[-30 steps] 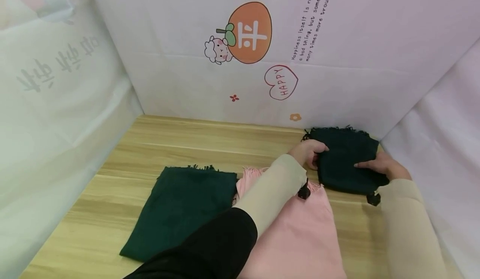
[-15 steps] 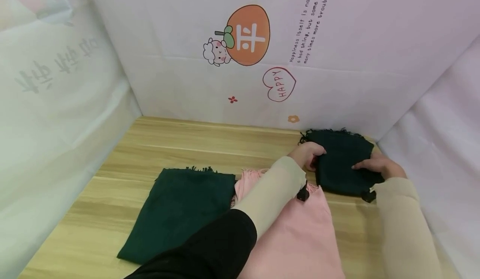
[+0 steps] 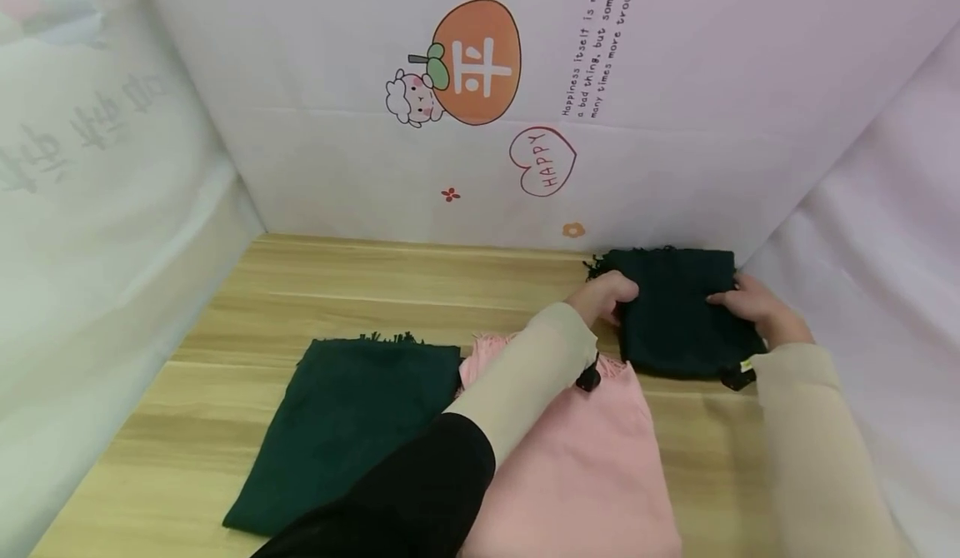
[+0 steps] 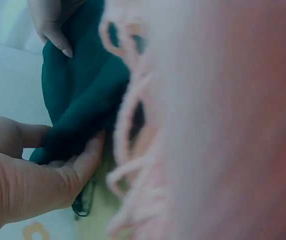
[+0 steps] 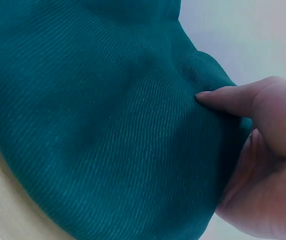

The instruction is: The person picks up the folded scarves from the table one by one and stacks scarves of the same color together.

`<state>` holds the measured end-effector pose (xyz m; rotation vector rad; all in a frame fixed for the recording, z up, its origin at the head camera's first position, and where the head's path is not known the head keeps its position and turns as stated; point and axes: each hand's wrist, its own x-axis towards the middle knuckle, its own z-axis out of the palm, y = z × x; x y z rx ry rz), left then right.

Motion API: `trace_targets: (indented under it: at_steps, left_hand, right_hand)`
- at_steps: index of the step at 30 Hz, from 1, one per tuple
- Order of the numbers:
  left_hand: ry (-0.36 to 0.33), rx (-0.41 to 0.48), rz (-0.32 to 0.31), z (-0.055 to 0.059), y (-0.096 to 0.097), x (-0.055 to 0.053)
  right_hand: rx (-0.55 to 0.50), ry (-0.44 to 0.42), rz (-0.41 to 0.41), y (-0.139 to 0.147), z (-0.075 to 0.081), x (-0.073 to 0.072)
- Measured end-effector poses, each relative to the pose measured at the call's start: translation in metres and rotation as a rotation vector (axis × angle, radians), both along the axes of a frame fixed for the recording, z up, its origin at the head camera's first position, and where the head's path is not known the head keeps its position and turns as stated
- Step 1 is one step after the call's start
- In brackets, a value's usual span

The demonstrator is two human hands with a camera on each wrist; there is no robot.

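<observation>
A folded dark green fringed scarf (image 3: 675,316) lies at the back right corner of the wooden table. My left hand (image 3: 606,294) grips its left edge, thumb on top and fingers beneath, as the left wrist view shows. On the opposite edge my right hand (image 3: 761,306) pinches the cloth between thumb and fingers; the right wrist view shows the thumb (image 5: 223,100) pressing into the ribbed weave. Under my left forearm lies a pink fringed scarf (image 3: 577,466), partly hidden by the sleeve. Its fringe (image 4: 133,125) fills the middle of the left wrist view, close to the camera.
A second dark green scarf (image 3: 360,416), folded flat, lies left of the pink one, its front part hidden by my black sleeve. White printed cloth (image 3: 337,166) stands as a wall behind the table (image 3: 360,283), with white cloth sides left and right.
The scarf's upper right corner has been drawn out squarer, and less fringe shows along its back edge. Both hands keep their hold. The head view has shifted slightly to the right.
</observation>
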<state>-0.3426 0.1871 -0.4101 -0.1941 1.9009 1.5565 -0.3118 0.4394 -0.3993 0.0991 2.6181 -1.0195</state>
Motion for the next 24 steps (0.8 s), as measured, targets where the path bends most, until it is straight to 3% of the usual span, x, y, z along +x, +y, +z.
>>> trace_targets:
  at_steps: [6, 10, 24]
  left_hand:
    - [0.179, 0.134, -0.003, 0.017, -0.008, 0.003]
    - [0.25, 0.134, 0.0, 0.028, -0.014, 0.003]
    - [0.242, 0.125, -0.109, 0.051, -0.05, -0.007]
  right_hand:
    - [-0.001, 0.119, -0.011, -0.005, 0.026, 0.007]
    - [-0.012, 0.163, -0.01, -0.008, 0.038, 0.013]
    - [-0.114, 0.129, -0.046, -0.029, 0.061, 0.026]
